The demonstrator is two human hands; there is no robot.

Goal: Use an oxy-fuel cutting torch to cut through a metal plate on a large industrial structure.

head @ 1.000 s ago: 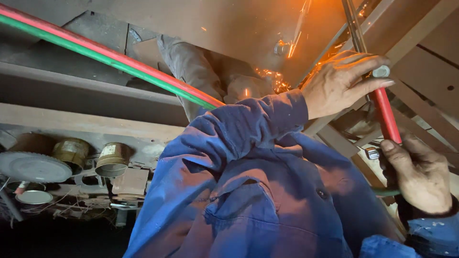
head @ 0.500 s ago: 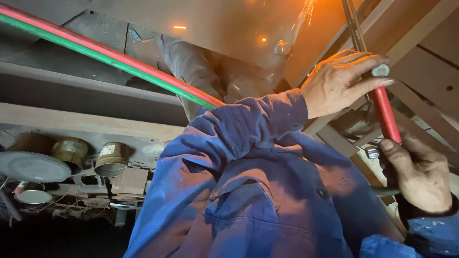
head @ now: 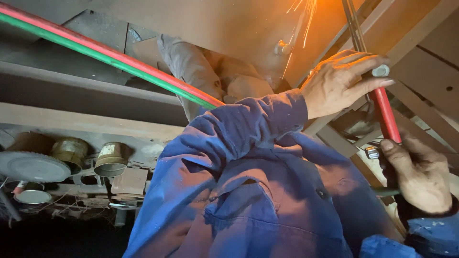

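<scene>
My left hand [head: 342, 83], in a blue sleeve, reaches up and closes around the thin metal tubes of a cutting torch [head: 353, 26], with a silver knob [head: 381, 70] by its fingertips. A red hose section [head: 386, 117] runs down from there into my right hand [head: 420, 179], which grips it at the lower right. Orange sparks [head: 306, 9] spray at the top, against a rusty steel plate [head: 229, 28]. My blue coverall [head: 258, 200] fills the middle of the view.
A paired red and green hose [head: 110, 55] crosses from the upper left and goes behind my sleeve. Rusty steel beams [head: 420, 33] slant at the right. Old tins [head: 111, 160], a round metal disc [head: 31, 167] and scrap lie at the left. A bolt [head: 282, 48] sticks out of the plate.
The sparks have shifted from beside my left hand to the top edge and now show as thin streaks. Both hands keep their grip and place.
</scene>
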